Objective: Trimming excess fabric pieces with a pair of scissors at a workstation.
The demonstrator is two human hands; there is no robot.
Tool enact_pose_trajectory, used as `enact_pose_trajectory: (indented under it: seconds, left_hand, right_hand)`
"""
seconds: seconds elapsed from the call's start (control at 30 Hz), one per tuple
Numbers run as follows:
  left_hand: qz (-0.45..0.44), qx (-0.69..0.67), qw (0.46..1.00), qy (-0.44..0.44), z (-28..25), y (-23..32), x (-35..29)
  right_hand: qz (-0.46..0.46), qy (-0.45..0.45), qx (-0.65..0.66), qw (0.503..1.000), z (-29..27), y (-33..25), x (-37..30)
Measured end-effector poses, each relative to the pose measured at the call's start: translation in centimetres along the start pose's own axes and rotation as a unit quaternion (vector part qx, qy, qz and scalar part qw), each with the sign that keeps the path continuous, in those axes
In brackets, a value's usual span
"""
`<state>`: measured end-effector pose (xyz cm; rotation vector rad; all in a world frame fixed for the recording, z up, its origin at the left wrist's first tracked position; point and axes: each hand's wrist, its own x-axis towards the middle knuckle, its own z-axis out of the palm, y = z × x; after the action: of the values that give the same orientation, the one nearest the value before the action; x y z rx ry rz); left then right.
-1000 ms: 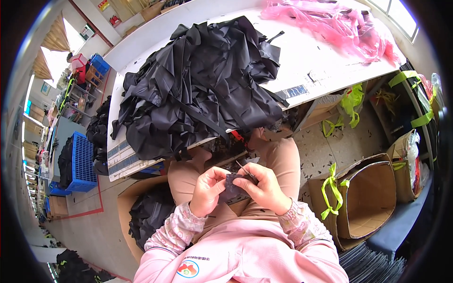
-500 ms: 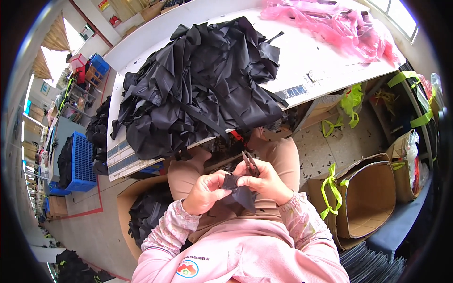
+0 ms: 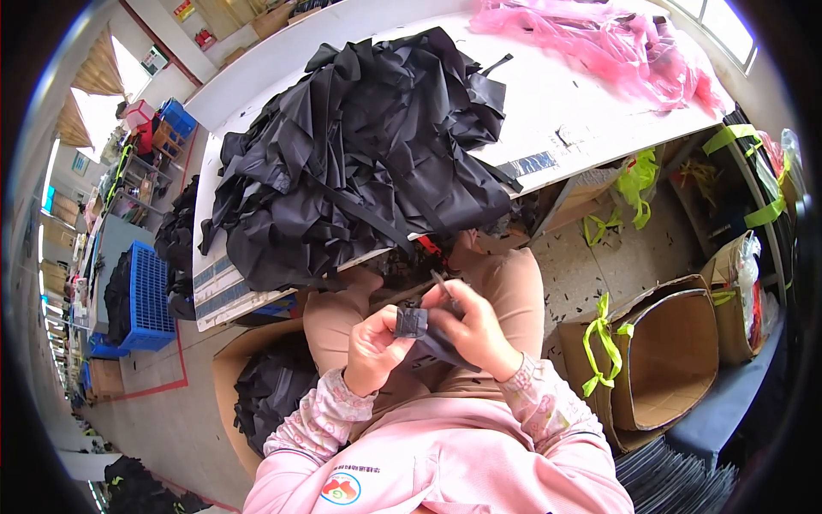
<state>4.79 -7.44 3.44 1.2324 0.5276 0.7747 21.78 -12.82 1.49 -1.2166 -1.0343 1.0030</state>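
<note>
My left hand [image 3: 375, 349] is closed, pinching the folded end of a black fabric piece [image 3: 412, 323] between thumb and fingers. Close beside it, my right hand [image 3: 476, 332] curls round a pair of thread snips [image 3: 439, 280], whose dark tips stick out above the fingers. Its thumb side also lies against the fabric, and the rest of that piece hangs down between my knees, partly hidden by the hand. In front of me a large heap of black fabric pieces [image 3: 368, 146] covers the left part of the white table [image 3: 591, 128].
Pink plastic sheeting [image 3: 599, 43] lies at the table's far right. An open cardboard box [image 3: 672, 360] with a yellow-green tie [image 3: 604, 351] stands at my right. On my left, another box [image 3: 224, 364] holds black fabric. Further left is a blue crate [image 3: 150, 295]. Scraps litter the floor.
The hands have parted slightly at the fabric end, showing more of it. My right hand has turned, so the snips tilt differently and show less. The heap stays put.
</note>
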Motion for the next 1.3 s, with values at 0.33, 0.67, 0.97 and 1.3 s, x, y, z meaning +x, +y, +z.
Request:
enact_pose_trajectory:
  seconds: [0.33, 0.67, 0.97, 1.3]
  left_hand:
    - [0.073, 0.149, 0.984, 0.058, 0.4, -1.4, -0.1]
    - [0.118, 0.155, 0.971, 0.136, -0.5, -1.4, 0.0]
    - [0.138, 0.167, 0.967, 0.138, -0.3, -1.8, -0.3]
    - [0.134, 0.173, 0.968, 0.123, -0.4, -2.4, -0.7]
  right_hand:
    - [0.009, 0.034, -0.015, 0.999, 0.7, -2.6, -0.3]
    - [0.005, -0.026, -0.018, 0.999, 0.9, -1.1, -2.4]
    - [0.202, -0.135, 0.257, 0.935, 1.6, -1.7, -2.7]
    - [-0.013, -0.022, -0.069, 0.997, 1.9, -1.8, -2.2]
